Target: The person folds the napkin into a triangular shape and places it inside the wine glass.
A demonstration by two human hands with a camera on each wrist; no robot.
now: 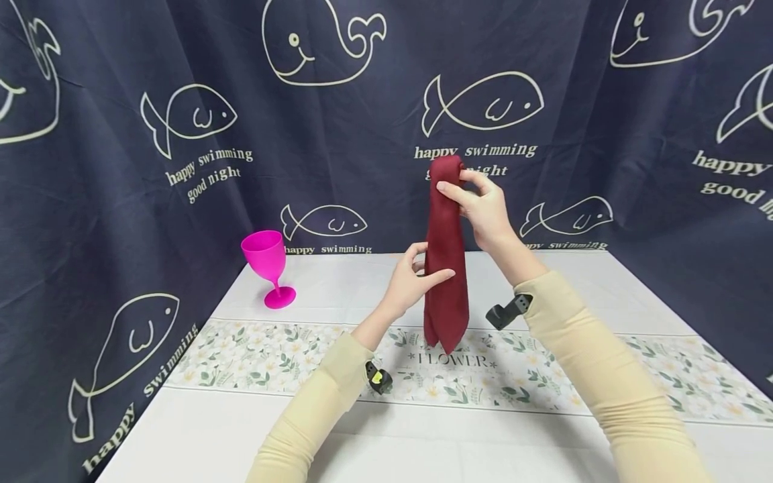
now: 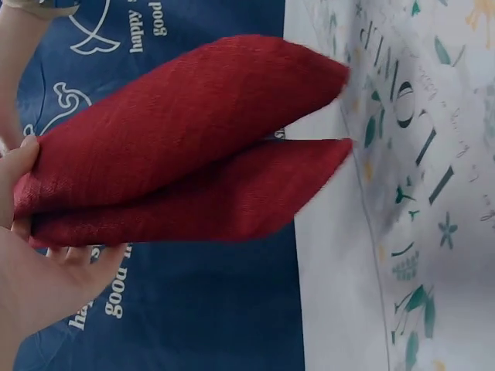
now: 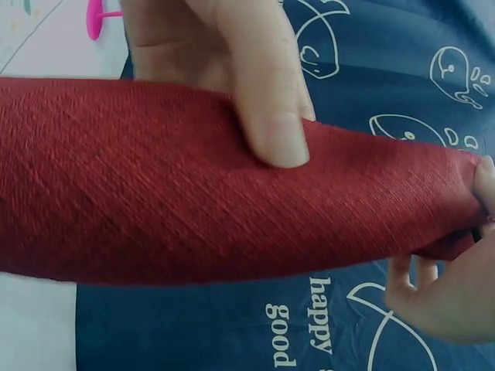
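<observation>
I held the dark red woven cloth napkin [image 1: 446, 255], folded into a long narrow roll, upright above the white table with its floral runner [image 1: 253, 355]. My right hand [image 1: 483, 204] pinched the top end of the roll, fingers curled round the fold near its tip. My left hand [image 1: 413, 278] cupped the roll about halfway down, thumb on the near side and fingers wrapped behind it. The lower end hung free in two pointed flaps [image 2: 332, 116], apart from each other and just above the runner; I could not tell whether the tips touched it.

As I judged it, the main risk lay in the top pinch: it caught only the tip of the fold, so any slack there could have let the layers slide and the roll open out. The left hand's hold looked loose rather than tight, and a squeeze on one side might have twisted the flaps out of line. The bright pink plastic goblet [image 1: 268, 268] stood well to the left, near the whale-printed navy curtain [image 1: 181, 134], light and narrow-footed; a careless sweep of my left sleeve [image 1: 314, 409] could have tipped it.
</observation>
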